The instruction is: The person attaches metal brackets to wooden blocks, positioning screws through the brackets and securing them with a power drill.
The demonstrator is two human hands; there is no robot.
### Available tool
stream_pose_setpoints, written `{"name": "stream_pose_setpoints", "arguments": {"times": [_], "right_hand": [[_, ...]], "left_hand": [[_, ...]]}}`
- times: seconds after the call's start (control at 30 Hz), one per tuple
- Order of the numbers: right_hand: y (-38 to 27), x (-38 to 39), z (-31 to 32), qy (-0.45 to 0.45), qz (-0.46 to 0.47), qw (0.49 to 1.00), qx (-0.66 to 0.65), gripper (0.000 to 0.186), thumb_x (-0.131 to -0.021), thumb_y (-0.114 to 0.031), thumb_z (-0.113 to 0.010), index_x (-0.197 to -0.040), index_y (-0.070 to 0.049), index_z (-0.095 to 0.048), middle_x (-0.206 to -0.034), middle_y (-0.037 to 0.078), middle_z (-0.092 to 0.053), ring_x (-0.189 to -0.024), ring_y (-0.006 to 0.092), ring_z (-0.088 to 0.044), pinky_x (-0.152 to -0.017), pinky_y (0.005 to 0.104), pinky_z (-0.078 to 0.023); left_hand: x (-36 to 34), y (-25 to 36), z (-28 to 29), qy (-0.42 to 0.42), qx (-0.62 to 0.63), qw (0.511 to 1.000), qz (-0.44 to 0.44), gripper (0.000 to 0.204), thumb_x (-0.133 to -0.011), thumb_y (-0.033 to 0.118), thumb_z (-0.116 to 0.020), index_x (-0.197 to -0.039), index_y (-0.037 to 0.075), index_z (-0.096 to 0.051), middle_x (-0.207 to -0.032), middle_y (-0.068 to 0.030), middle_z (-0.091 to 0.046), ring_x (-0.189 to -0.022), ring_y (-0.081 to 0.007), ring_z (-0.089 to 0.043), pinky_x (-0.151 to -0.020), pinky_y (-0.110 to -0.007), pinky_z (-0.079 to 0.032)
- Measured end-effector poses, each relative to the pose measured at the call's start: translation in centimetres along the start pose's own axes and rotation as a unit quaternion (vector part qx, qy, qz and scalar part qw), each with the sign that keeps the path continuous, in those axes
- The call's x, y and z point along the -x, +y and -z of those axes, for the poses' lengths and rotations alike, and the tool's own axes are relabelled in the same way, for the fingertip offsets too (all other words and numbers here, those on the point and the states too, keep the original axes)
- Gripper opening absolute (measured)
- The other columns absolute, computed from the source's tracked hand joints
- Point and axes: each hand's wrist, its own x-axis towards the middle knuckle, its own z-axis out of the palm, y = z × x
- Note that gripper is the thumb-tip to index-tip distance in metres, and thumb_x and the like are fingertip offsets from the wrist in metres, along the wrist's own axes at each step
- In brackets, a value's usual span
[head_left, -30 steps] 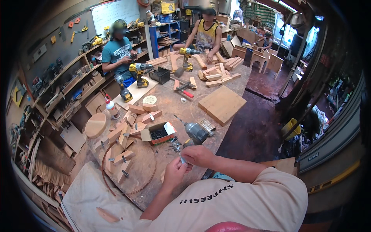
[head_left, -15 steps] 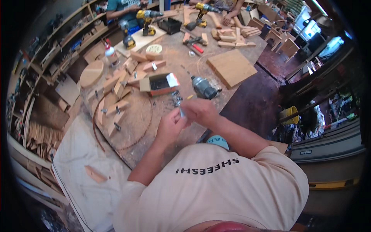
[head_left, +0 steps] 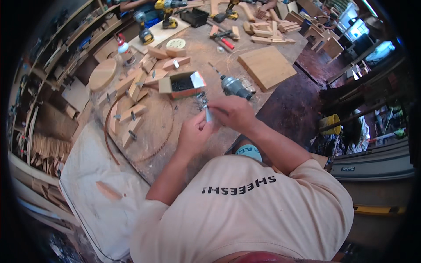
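Over the near part of the workbench, my left hand (head_left: 194, 133) is closed around a small pale grey-blue piece (head_left: 208, 115) that sticks up between thumb and fingers. Its kind is too small to make out. My right hand (head_left: 234, 113) is closed right beside it, fingertips at the piece's upper end; what they pinch is hidden. Just beyond the hands lies a little heap of small metal parts (head_left: 202, 99). An opened cardboard box (head_left: 186, 92) with dark small contents stands behind that heap. A grey drill-like power tool (head_left: 236, 87) rests to the right, its bit pointing away.
Wooden blocks with metal fittings (head_left: 133, 113) cover the left of the bench. A square wooden board (head_left: 267, 68) lies at right. Further back are a glue bottle (head_left: 126, 52), cordless drills (head_left: 166, 13) and red-handled pliers (head_left: 226, 43). Another person's hand (head_left: 265, 9) shows at the far edge.
My right hand has shifted slightly away from my body, and more of the pale piece now shows above my left hand. The whole view has tilted a little.
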Motion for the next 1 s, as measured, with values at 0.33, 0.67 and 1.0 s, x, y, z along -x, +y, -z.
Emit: {"name": "stream_pose_setpoints", "arguments": {"times": [0.33,0.67,1.0], "right_hand": [[1.1,0.5,-1.0,-0.023,0.058,0.998,0.018,0.012,-0.075,-0.008,-0.070,-0.083,-0.007,-0.061,-0.081,0.007,-0.061,-0.075,0.0262,-0.063,-0.067,0.0371,-0.051],[1.6,1.2,-2.3,-0.054,0.041,0.997,0.028,0.016,-0.073,-0.009,-0.069,-0.081,-0.008,-0.055,-0.076,0.008,-0.056,-0.072,0.0274,-0.061,-0.062,0.0383,-0.050],[1.2,1.5,-2.4,-0.117,-0.079,0.989,-0.035,0.014,-0.077,-0.014,-0.066,-0.083,-0.007,-0.055,-0.079,0.012,-0.058,-0.073,0.0331,-0.060,-0.061,0.0414,-0.049]], "left_hand": [[0.1,0.2,0.3,-0.006,-0.057,0.996,0.066,0.026,-0.094,0.006,-0.047,-0.115,-0.004,-0.058,-0.088,-0.0109,-0.069,-0.077,-0.0140,-0.068,-0.068,-0.025,-0.054],[0.5,0.3,0.2,0.000,-0.051,0.995,0.080,0.030,-0.093,0.003,-0.048,-0.121,-0.003,-0.057,-0.084,-0.0109,-0.069,-0.076,-0.0130,-0.067,-0.068,-0.026,-0.055],[-0.2,-2.3,1.7,0.058,-0.098,0.992,0.058,0.045,-0.093,0.005,-0.051,-0.137,-0.001,-0.048,-0.080,-0.0071,-0.070,-0.069,-0.0073,-0.063,-0.063,-0.024,-0.050]]}}
